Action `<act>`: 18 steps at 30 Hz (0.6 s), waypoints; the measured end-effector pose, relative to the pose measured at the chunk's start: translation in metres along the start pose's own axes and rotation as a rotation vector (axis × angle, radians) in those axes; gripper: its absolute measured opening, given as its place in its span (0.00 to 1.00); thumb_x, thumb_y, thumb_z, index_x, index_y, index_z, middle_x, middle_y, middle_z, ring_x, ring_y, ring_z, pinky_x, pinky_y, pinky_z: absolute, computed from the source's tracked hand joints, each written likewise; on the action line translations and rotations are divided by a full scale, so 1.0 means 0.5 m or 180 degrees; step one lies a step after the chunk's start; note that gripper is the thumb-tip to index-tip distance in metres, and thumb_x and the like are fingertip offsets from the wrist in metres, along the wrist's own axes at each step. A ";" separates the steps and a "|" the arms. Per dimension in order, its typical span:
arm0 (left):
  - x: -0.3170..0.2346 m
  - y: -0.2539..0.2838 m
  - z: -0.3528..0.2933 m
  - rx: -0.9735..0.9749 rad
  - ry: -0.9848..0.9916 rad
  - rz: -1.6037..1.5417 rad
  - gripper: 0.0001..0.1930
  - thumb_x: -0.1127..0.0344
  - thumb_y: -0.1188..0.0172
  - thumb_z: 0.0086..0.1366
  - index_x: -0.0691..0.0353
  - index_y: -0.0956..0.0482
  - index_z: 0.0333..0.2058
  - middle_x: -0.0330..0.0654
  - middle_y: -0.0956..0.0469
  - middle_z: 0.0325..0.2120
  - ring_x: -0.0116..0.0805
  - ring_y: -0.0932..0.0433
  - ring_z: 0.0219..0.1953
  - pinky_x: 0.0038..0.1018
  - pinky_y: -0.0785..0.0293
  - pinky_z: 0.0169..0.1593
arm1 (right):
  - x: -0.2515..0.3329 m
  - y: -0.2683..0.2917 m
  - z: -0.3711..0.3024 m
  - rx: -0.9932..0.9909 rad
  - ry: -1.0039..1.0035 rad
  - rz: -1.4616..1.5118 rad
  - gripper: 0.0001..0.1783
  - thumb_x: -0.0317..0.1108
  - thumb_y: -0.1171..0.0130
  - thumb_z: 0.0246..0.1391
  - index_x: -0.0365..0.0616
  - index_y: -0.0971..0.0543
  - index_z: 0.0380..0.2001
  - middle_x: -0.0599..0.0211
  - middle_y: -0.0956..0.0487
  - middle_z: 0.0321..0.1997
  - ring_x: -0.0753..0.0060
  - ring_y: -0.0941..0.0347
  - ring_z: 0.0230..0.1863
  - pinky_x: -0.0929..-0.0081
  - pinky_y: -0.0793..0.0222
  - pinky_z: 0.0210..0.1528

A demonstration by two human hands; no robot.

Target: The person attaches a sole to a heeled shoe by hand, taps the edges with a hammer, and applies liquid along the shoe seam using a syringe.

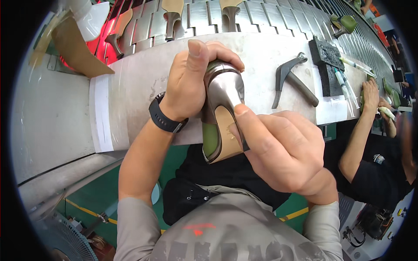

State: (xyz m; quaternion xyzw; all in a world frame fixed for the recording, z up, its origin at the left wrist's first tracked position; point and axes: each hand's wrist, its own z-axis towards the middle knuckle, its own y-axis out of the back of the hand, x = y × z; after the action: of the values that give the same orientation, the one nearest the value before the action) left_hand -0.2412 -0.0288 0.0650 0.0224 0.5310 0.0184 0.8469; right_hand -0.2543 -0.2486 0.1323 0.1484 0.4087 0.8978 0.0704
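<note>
Nearest the camera, a high-heeled shoe [225, 124] is held up at the near edge of the tabletop [261, 87], tan sole and metallic heel [224, 85] turned toward me. The left hand [185, 85] wraps the heel end, its thumb raised clear; the right hand [287, 150] pinches about the heel's narrow tip, though I cannot tell where its hidden fingers press. The green upper [211, 139] shows on the left. Beyond the shoe, to the right, I note a hammer [301, 87], black blocks [329, 80] and syringes [344, 89]; farther out, a slatted metal conveyor [278, 19] bears more shoes [173, 6], and a co-worker's hand [371, 93] appears at far right. I judge a slip the chief hazard: should the left hand's wrap loosen on the smooth finish, the shoe could drop to the floor [102, 189]. Hard or uneven pinching might also mark the heel.
</note>
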 end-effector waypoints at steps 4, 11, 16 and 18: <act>0.003 -0.006 0.005 0.0066 -0.0091 0.0153 0.47 0.35 0.76 0.80 0.72 0.15 0.36 0.48 0.17 0.36 0.37 0.21 0.41 0.31 0.27 0.51 | -0.016 -0.029 -0.015 -0.0420 0.0235 -0.0088 0.24 0.19 0.26 0.41 0.28 0.17 0.46 0.64 0.20 0.29 0.70 0.25 0.22 0.74 0.31 0.21; 0.000 -0.001 0.005 0.0146 0.0034 0.0429 0.52 0.29 0.83 0.76 0.70 0.17 0.36 0.49 0.18 0.35 0.39 0.20 0.41 0.33 0.26 0.51 | -0.019 -0.041 -0.017 -0.0440 0.0241 -0.0026 0.21 0.18 0.29 0.42 0.26 0.17 0.44 0.63 0.21 0.28 0.70 0.24 0.22 0.74 0.29 0.21; 0.001 0.001 0.005 0.0136 0.0040 0.0409 0.52 0.29 0.83 0.76 0.70 0.17 0.35 0.49 0.18 0.35 0.39 0.20 0.41 0.33 0.26 0.51 | -0.017 -0.043 -0.012 -0.0528 0.0239 -0.0026 0.22 0.19 0.31 0.40 0.26 0.16 0.44 0.63 0.22 0.27 0.70 0.24 0.22 0.74 0.28 0.21; 0.007 0.002 0.004 0.0119 -0.0064 0.0179 0.48 0.34 0.78 0.80 0.70 0.15 0.36 0.47 0.18 0.35 0.37 0.21 0.41 0.31 0.27 0.49 | -0.018 -0.045 -0.011 -0.0565 0.0270 -0.0042 0.22 0.19 0.31 0.40 0.26 0.17 0.44 0.63 0.22 0.27 0.70 0.24 0.22 0.74 0.28 0.21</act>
State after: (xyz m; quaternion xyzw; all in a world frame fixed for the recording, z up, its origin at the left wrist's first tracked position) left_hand -0.2380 -0.0276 0.0629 0.0533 0.5219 0.0321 0.8507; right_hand -0.2475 -0.2399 0.1101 0.1007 0.3311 0.9355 0.0718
